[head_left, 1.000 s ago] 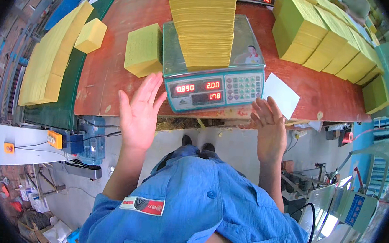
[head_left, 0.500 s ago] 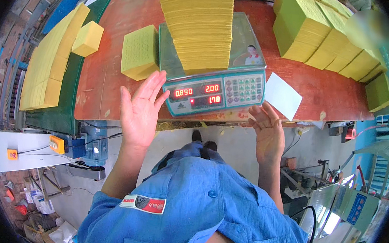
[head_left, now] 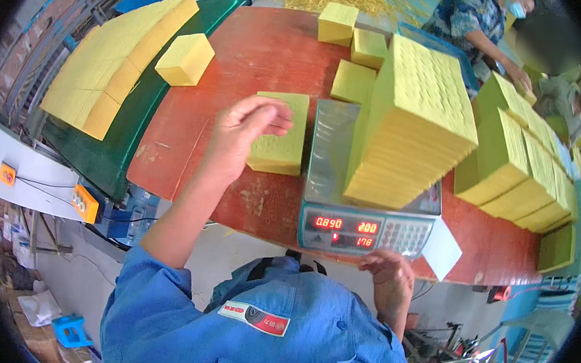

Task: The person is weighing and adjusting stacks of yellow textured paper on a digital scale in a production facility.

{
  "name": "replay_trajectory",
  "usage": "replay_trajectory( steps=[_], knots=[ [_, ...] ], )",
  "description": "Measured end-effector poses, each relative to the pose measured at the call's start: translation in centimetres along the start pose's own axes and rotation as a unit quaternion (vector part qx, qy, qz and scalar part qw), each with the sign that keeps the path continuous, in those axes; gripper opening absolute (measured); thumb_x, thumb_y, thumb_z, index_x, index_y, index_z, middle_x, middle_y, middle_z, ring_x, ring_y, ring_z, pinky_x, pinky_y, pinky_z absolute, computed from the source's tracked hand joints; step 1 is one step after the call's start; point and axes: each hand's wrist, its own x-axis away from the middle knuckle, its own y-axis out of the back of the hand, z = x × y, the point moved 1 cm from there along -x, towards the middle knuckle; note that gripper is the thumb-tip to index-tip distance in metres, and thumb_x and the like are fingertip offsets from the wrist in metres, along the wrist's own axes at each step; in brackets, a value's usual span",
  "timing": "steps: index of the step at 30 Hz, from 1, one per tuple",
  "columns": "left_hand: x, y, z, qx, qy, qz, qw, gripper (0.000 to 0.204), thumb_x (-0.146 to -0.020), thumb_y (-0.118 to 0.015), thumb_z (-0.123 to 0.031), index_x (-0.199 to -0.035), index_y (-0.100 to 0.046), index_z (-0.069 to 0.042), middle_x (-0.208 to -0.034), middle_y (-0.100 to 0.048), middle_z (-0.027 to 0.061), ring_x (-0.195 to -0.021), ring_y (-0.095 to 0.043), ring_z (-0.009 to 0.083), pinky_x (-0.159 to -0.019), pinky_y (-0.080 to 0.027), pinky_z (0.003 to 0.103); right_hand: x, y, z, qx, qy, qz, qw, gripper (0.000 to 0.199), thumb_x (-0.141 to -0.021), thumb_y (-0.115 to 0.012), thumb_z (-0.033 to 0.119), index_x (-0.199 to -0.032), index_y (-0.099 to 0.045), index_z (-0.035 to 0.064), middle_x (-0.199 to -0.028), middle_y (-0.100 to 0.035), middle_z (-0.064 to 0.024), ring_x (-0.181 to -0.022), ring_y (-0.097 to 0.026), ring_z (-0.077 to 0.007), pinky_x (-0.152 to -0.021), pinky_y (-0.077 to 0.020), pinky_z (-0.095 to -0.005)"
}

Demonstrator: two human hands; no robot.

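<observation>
Since the earlier frame the left hand [head_left: 243,137] has risen from the table edge and now hovers, fingers loosely spread and empty, over the red-brown table [head_left: 246,55]. The flat yellow paper stack [head_left: 280,134] lies just at its 3 o'clock, long axis running 12 to 6. The right hand [head_left: 387,276], open and empty, rests below the grey digital scale [head_left: 362,229].

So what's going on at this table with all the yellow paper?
A person in a blue shirt stands at a red table covered in yellow paper stacks. A tall stack sits on a digital scale, its red display lit. The left hand is raised, open, over a small stack beside the scale. The right hand rests at the scale's front edge. More stacks line the right side.
</observation>
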Motion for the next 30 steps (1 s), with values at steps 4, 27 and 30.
replay_trajectory(
  steps=[4, 27, 30],
  knots=[
    [-3.2, 0.6, 1.0, -0.042, -0.014, 0.015, 0.999, 0.018, -0.096, -0.052, -0.01, -0.101, -0.066, 0.001, -0.096, -0.068, 0.0088, -0.087, -0.066, 0.0164, -0.079, -0.054, 0.03, -2.2, -2.9, -0.7, -0.002, -0.009, 0.034, 0.999, 0.058, -0.089, -0.06, 0.044, -0.117, -0.057, -0.006, -0.1, -0.067, -0.0209, -0.095, -0.064, -0.0332, -0.083, -0.0505, -0.044],
    [0.2, 4.8, 6.0, -0.514, -0.219, 0.164, 0.813, 0.012, -0.074, -0.07, -0.01, -0.079, -0.062, -0.003, -0.092, -0.061, 0.0071, -0.091, -0.059, 0.0278, -0.079, -0.048, 0.04, -3.4, -4.9, -1.7, -0.01, -0.055, 0.029, 0.998, 0.051, -0.087, -0.064, 0.038, -0.116, -0.06, -0.0037, -0.103, -0.067, -0.0169, -0.098, -0.064, -0.0277, -0.089, -0.0502, -0.0418],
    [0.5, 4.0, 5.5, -0.519, -0.247, 0.138, 0.806, 0.009, -0.076, -0.067, -0.01, -0.076, -0.06, -0.003, -0.087, -0.06, 0.0076, -0.087, -0.059, 0.0282, -0.076, -0.047, 0.04, -3.3, -4.9, -2.0, -0.016, -0.049, 0.032, 0.998, 0.05, -0.088, -0.063, 0.037, -0.116, -0.06, -0.0042, -0.102, -0.067, -0.0167, -0.097, -0.064, -0.0276, -0.09, -0.0498, -0.0408]
  ],
)
